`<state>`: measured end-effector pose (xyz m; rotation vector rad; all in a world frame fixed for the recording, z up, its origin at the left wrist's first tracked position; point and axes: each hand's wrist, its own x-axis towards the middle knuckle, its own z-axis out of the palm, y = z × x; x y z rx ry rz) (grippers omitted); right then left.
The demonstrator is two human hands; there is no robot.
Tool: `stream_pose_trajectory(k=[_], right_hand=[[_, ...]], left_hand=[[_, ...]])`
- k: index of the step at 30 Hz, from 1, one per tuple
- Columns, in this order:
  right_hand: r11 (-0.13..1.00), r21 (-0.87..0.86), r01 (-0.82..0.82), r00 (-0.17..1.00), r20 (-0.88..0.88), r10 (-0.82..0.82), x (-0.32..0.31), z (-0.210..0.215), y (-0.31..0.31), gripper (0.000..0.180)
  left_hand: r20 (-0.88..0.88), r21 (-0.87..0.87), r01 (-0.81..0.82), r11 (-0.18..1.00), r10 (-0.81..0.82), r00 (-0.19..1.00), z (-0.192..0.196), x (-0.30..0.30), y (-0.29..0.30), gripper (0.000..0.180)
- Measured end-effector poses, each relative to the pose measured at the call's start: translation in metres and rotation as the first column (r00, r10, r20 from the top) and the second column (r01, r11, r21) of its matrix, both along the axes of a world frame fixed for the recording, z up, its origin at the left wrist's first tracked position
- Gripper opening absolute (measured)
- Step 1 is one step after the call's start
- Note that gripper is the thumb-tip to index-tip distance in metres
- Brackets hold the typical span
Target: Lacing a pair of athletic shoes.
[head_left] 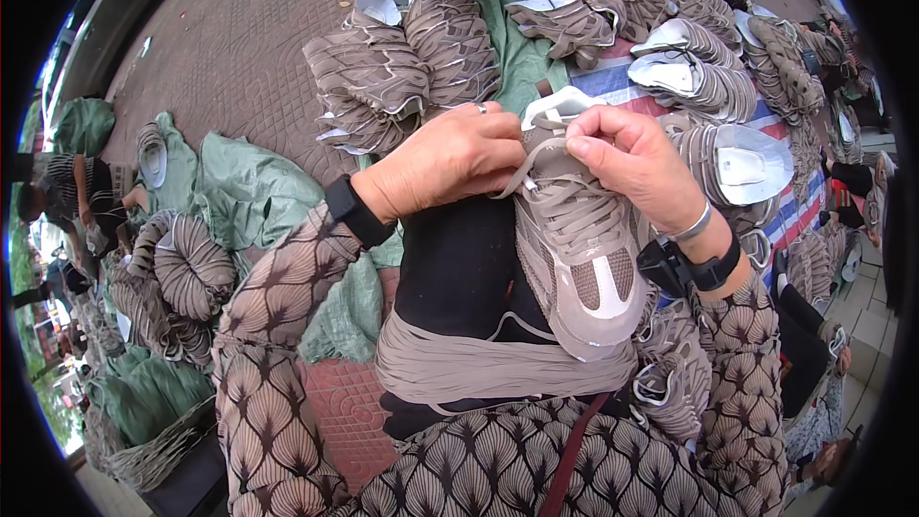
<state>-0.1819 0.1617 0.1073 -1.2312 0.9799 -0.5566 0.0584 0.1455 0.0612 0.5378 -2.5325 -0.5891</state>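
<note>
Both your left hand [442, 161] and right hand [649, 168] pinch lace [574, 208] on a shoe [589, 278]. Shoe piles [373, 78] and sacks [254, 190] crowd round.

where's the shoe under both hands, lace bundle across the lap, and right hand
Shoe [580, 230], head view, on its lacing.
Lace bundle [507, 364], head view, middle strands.
Right hand [641, 168], head view, thumb base.

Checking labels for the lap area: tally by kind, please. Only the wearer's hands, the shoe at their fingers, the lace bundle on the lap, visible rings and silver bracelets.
Hands: 2 (left hand, right hand)
Shoe: 1
Lace bundle: 1
Ring: 1
Silver bracelet: 1
Total: 6
</note>
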Motion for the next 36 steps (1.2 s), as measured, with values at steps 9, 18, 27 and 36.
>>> stream_pose_trajectory(k=[9, 18, 27, 36], right_hand=[[0.999, -0.020, -0.037, 0.999, -0.024, 0.036, 0.007, -0.008, -0.001, 0.008], [0.942, -0.172, -0.290, 0.941, -0.232, 0.247, 0.006, -0.005, -0.006, 0.008], [0.733, -0.662, 0.156, 0.976, -0.008, -0.216, -0.047, -0.014, 0.016, 0.027], [0.881, -0.230, 0.413, 0.904, -0.014, -0.427, -0.056, -0.091, 0.111, 0.049]], left_hand=[[-0.012, 0.965, -0.090, 0.246, 0.384, 0.923, -0.007, -0.004, -0.017, 0.007], [0.135, 0.753, -0.558, 0.348, 0.748, 0.649, -0.069, 0.020, -0.097, 0.017], [-0.134, 0.320, -0.492, 0.810, 0.552, 0.823, -0.007, 0.007, -0.004, 0.042], [0.228, -0.068, -0.209, 0.976, 0.219, 0.949, 0.051, -0.088, 0.140, 0.069]])
